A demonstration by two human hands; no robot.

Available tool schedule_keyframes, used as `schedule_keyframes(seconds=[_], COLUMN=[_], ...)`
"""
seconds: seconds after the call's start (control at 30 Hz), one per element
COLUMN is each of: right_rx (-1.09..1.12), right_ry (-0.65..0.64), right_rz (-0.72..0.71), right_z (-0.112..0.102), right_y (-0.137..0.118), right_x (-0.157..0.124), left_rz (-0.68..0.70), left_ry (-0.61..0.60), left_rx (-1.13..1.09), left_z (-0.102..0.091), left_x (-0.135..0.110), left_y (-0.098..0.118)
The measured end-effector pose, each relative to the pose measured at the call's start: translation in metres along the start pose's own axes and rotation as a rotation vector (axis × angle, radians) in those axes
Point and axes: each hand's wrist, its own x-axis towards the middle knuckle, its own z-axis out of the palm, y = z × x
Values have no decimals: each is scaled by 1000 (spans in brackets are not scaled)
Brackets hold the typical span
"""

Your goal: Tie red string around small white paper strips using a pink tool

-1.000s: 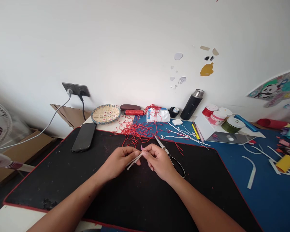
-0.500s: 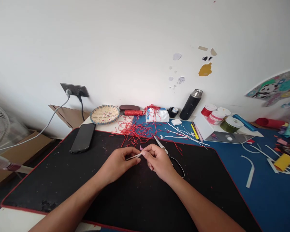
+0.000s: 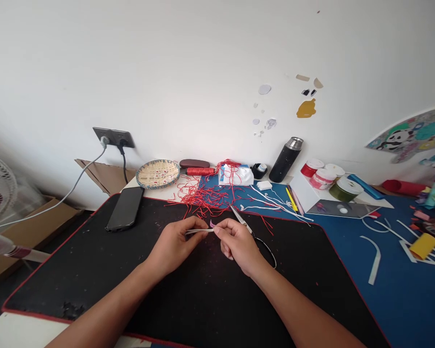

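Observation:
A thin white cord (image 3: 199, 230) runs between my hands above the black mat, looking doubled near the left end. My left hand (image 3: 176, 244) is closed loosely on it, the cord passing between thumb and forefinger. With a pinch, my right hand (image 3: 235, 241) grips the cord's other end. A small curved purple piece (image 3: 212, 224) pokes up at the right fingertips; how it joins the cord is hidden. Just behind the right hand lie scissors (image 3: 242, 220), blades towards the wall, one handle loop partly covered by the hand.
Red thread scraps (image 3: 199, 195) and white cords (image 3: 275, 208) lie behind the mat (image 3: 203, 299). A phone (image 3: 125, 209) rests at the mat's left back corner. Along the wall stand a woven basket (image 3: 157, 183), a black flask (image 3: 286, 159) and ribbon spools (image 3: 346, 188).
My left fingers have shifted slightly, and the cord between the hands now lies more level. The right hand keeps its pinch. The camera view has tilted a little.

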Motion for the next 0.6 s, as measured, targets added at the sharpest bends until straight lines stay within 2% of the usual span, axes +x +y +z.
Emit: schedule_keyframes(seconds=[0.3,0.37,0.53,0.6], right_rx=[65,80,142,172], right_ry=[-5,-7,-7,-5], right_rz=[18,35,113,139], right_z=[1,1,1,1], right_y=[2,2,-1,-1], right_x=[2,2,1,1], left_rz=[64,128,409,482], left_ry=[14,34,102,108], left_rx=[143,209,380,440], left_z=[0,1,3,3], left_x=[1,1,0,-1], left_y=[-7,-9,-18,-19])
